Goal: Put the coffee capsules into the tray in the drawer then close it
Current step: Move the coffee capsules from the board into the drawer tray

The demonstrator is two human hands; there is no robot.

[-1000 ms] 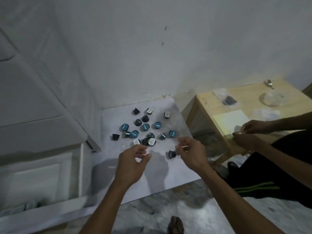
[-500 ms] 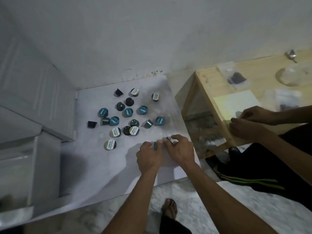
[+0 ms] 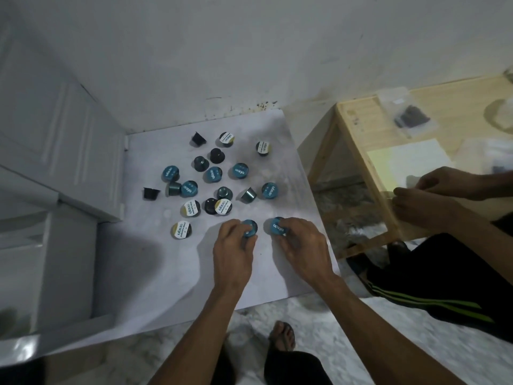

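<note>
Left grip pinches teal capsule; right grip pinches another capsule. We lift both straight, carry left to drawer; tray probably inside, unseen.

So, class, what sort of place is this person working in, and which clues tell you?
Probably a room in a home, worked at floor level: a white sheet lies on a marbled floor beside white drawers and a low wooden table, with bare feet visible.
</note>
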